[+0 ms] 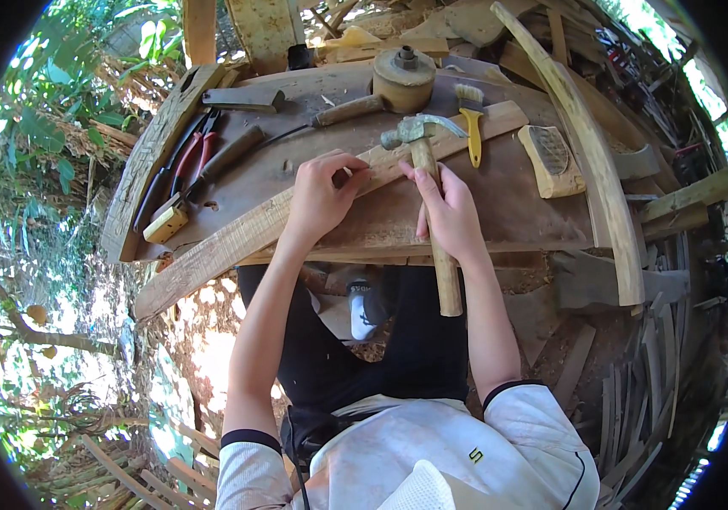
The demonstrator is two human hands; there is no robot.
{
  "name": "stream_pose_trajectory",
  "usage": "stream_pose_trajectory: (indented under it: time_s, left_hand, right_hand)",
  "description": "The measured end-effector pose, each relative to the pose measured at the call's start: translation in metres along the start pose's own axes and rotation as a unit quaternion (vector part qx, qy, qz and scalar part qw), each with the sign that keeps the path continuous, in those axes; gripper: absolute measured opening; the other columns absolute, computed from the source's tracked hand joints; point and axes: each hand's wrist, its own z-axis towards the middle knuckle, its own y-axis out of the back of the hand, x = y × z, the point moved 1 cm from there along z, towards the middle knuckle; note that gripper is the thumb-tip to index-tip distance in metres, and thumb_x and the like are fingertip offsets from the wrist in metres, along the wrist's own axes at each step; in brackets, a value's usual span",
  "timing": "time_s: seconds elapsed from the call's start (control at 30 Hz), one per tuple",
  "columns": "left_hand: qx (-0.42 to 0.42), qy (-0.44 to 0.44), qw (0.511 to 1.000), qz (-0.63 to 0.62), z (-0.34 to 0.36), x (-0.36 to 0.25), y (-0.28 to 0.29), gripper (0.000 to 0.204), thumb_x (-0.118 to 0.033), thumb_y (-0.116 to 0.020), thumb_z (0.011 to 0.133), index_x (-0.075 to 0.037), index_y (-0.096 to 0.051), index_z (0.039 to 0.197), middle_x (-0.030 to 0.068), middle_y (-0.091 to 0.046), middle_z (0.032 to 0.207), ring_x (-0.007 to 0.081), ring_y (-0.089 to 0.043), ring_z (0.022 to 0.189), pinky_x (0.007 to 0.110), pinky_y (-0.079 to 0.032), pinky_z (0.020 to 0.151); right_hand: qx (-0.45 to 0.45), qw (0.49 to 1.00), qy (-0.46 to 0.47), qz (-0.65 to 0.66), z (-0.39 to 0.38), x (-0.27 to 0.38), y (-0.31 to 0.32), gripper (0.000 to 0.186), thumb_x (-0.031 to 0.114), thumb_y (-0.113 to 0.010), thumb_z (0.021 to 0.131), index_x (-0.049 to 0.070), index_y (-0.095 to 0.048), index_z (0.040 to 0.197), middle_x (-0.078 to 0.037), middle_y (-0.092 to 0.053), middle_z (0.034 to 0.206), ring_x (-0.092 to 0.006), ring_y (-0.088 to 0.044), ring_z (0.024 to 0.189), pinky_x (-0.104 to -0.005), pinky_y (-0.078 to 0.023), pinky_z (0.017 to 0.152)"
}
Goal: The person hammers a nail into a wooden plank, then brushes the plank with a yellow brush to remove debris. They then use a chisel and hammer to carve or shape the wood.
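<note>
Right hand [456, 212] wrapped loosely around wooden-handled hammer [423, 156] | Left hand [323, 194] curled at plank [249, 231], cannot tell whether it pinches anything | hammer overlaps plank, which slants across table [508, 208]

Two hands [321, 200] [453, 212] (one pair) — one hammer [423, 155], one paintbrush [473, 127], one pair of pliers [186, 163].

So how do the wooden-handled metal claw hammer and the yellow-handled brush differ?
The hammer is in the right hand; the brush lies unheld. The hammer is longer than the brush. The hammer's handle is brown wood, the brush's yellow. Both heads point away from the person.
</note>
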Motion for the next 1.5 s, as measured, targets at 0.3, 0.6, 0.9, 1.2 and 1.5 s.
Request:
stream_pose_trajectory:
  time_s: [0.3, 0.6, 0.9, 1.2, 1.5]
  left_hand:
    - [-0.003, -0.026, 1.000, 0.008, 0.000, 0.002, -0.003, 0.012, -0.009, -0.079, 0.087, 0.001, -0.077, 0.094, 0.0094, -0.071, 0.084, 0.0153, -0.064, 0.065, 0.030, -0.050, 0.064]
    - [0.002, -0.015, 1.000, 0.003, 0.000, 0.001, -0.002, 0.012, -0.009, -0.079, 0.086, 0.000, -0.077, 0.092, 0.0114, -0.072, 0.087, 0.0229, -0.067, 0.068, 0.034, -0.052, 0.065]
    - [0.000, -0.023, 1.000, 0.021, -0.001, -0.001, -0.006, 0.012, -0.010, -0.079, 0.087, 0.000, -0.077, 0.094, 0.0100, -0.070, 0.087, 0.0202, -0.065, 0.066, 0.033, -0.051, 0.064]
    - [0.007, -0.033, 0.999, 0.030, -0.004, -0.002, -0.006, 0.013, -0.009, -0.078, 0.087, 0.000, -0.077, 0.096, 0.0101, -0.070, 0.090, 0.0214, -0.066, 0.068, 0.034, -0.052, 0.066]
    - [0.011, -0.035, 0.999, 0.031, -0.004, -0.004, -0.005, 0.013, -0.008, -0.077, 0.087, 0.000, -0.077, 0.097, 0.0110, -0.071, 0.092, 0.0229, -0.068, 0.070, 0.034, -0.053, 0.067]
  right_hand:
    - [0.002, 1.000, 0.002, -0.003, 0.000, 0.000, 0.000, 0.048, 0.039, -0.054, 0.110, -0.005, -0.066, 0.126, -0.001, -0.059, 0.068, -0.0084, -0.056, 0.045, -0.0257, -0.045, 0.045]
    - [0.003, 1.000, 0.003, -0.004, 0.000, 0.000, 0.000, 0.049, 0.040, -0.054, 0.109, -0.005, -0.066, 0.125, -0.001, -0.058, 0.066, -0.0087, -0.056, 0.045, -0.0257, -0.045, 0.045]
    - [0.007, 1.000, 0.016, 0.014, -0.005, 0.008, 0.003, 0.043, 0.037, -0.054, 0.110, -0.005, -0.064, 0.116, -0.006, -0.069, 0.078, -0.0078, -0.056, 0.044, -0.0237, -0.043, 0.043]
    - [0.105, 0.990, -0.018, -0.092, -0.028, 0.034, 0.011, 0.033, 0.026, -0.053, 0.111, -0.005, -0.059, 0.117, -0.008, -0.068, 0.080, -0.0048, -0.049, 0.044, -0.0212, -0.038, 0.041]
    - [0.093, 0.987, -0.031, -0.128, -0.027, 0.040, 0.019, 0.034, 0.032, -0.056, 0.109, 0.000, -0.061, 0.100, -0.004, -0.064, 0.067, -0.0079, -0.054, 0.050, -0.0285, -0.041, 0.048]
